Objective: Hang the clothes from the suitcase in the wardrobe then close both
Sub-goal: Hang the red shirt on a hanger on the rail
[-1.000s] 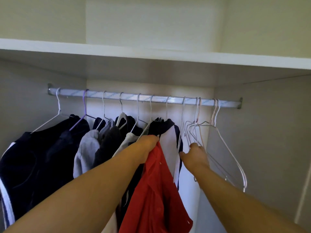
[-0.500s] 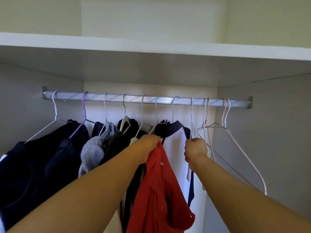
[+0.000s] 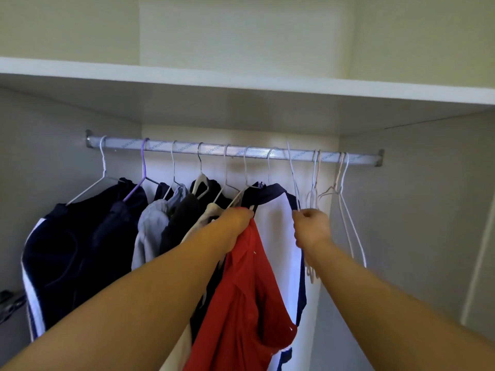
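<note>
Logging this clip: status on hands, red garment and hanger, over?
Left hand grips red garment, unhung. Right hand pinches white hanger, hook up at the rod. Spare empty hangers crowd its right.

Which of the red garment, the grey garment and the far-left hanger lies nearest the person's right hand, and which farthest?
From the right hand, which pinches a white hanger:
1. The red garment, just left, gripped by the left hand.
2. The grey garment, farther left on the rail.
3. The far-left hanger, at the rail's end.
</note>
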{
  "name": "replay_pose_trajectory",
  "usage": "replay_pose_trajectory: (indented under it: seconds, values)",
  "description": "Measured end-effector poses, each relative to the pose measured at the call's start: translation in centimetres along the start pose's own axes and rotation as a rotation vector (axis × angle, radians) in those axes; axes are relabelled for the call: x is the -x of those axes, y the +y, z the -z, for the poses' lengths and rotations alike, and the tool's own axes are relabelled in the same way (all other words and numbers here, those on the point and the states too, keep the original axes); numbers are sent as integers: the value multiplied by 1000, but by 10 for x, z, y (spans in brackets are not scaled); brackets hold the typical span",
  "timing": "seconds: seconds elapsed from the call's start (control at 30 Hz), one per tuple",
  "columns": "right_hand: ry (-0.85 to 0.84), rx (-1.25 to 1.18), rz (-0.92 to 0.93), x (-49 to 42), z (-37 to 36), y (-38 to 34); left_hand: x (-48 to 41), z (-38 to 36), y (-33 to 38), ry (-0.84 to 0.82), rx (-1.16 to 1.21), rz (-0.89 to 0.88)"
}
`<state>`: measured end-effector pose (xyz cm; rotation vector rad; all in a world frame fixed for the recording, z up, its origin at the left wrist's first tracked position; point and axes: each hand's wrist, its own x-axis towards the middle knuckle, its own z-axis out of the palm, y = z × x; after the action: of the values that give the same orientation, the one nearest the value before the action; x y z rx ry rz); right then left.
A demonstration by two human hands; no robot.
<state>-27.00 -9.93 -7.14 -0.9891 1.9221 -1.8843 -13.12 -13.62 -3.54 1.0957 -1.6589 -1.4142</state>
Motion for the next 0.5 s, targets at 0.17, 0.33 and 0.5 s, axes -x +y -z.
replay_pose_trajectory:
  seconds: [0.17, 0.33, 0.5]
  values:
    - [14, -11, -24, 7, 35, -46, 32, -2, -4, 21, 25, 30]
    - [-50, -44, -59, 30, 31, -63, 54, 17, 7, 107, 121, 46]
    - [-175, -33, -24, 76, 34, -36, 76, 16, 2, 112, 135, 25]
